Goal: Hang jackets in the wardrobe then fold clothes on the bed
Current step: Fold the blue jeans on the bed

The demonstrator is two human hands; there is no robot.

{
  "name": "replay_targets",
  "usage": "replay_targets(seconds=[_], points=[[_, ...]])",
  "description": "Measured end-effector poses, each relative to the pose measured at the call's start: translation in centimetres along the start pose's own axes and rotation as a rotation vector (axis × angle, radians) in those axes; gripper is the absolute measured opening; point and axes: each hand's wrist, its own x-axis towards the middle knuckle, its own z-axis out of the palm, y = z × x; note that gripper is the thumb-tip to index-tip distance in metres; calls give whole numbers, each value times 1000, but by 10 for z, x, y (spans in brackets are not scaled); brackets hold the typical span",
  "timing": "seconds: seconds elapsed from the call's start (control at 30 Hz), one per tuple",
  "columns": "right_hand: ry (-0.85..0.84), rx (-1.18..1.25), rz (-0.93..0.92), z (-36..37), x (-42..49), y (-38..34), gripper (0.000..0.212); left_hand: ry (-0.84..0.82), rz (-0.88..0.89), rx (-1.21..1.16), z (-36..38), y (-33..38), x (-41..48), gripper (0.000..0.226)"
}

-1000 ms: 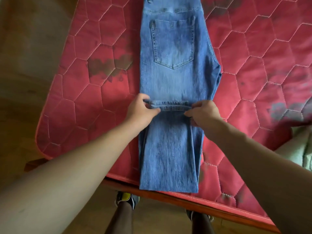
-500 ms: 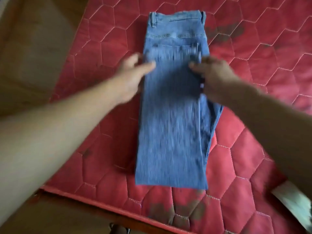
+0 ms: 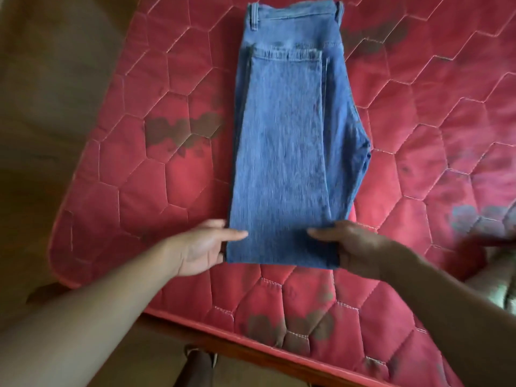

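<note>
Blue jeans (image 3: 287, 152) lie folded in half on the red quilted mattress (image 3: 156, 169), waistband at the far end and the leg hems lying just below it. The fold is the near edge. My left hand (image 3: 201, 251) holds the near left corner of that fold, thumb on top of the denim and fingers slipped under the edge. At the near right corner my right hand (image 3: 351, 247) holds it the same way, thumb on top.
A pale green cloth (image 3: 499, 286) lies at the mattress's right edge. The wooden bed frame (image 3: 245, 344) runs along the near side, with my leg and shoe (image 3: 195, 367) below it. Brown floor lies to the left.
Both hands carried the leg hems away from me and laid them near the waistband, then came back to the near fold. The jeans are now half as long.
</note>
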Motion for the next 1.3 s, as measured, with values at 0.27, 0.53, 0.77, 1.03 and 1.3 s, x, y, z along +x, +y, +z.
replay_targets(seconds=[0.27,0.53,0.77,1.03,1.3], points=[[144,-49,-118,-6,5,59,23,159,-1,65,12,-39,-10,32],[764,-886,-714,22,-12,94,45,868,474,678,41,-70,-22,28],[839,-1679,-827,0,59,31,83,850,840,1530,27,-36,59,72],[887,-1673,-850,7,54,-8,73,903,938,1520,26,22,66,56],[950,-1705,-874,20,116,-132,80,929,911,1611,14,137,133,74]])
